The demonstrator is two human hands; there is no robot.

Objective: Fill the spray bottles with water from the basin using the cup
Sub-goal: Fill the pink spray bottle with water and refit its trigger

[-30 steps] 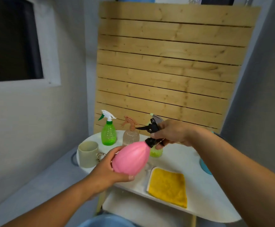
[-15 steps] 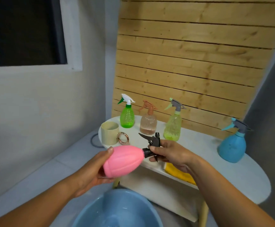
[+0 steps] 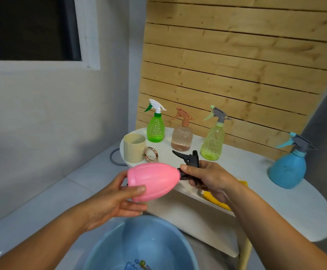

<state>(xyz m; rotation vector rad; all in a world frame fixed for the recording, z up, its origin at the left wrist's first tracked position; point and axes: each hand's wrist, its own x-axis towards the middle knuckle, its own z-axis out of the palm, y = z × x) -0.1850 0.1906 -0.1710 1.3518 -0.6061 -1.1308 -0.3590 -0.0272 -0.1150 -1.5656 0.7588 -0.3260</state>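
You face a white oval table (image 3: 287,203) in a room with pale grey walls, a dark window (image 3: 28,28) up on your left, and a slatted pine panel (image 3: 236,71) leaning behind the table. A round blue plastic basin (image 3: 139,248) sits on the floor just below your hands.

Your left hand (image 3: 112,201) cups the base of a pink spray bottle (image 3: 155,181), thumb and fingers curled round it. The bottle is ribbed, egg-shaped, matte, and lies tipped sideways in the air above the basin. Your right hand (image 3: 209,179) grips its black trigger head (image 3: 188,158), fingers wrapped round the neck.

On the table stand a cream cup (image 3: 134,148) with a coppery ring handle, a clear green bottle (image 3: 155,125), a pinkish clear bottle (image 3: 182,135), a yellow-green bottle (image 3: 213,141) and an opaque blue bottle (image 3: 287,170). A yellow cloth (image 3: 215,200) peeks out beneath your right wrist.
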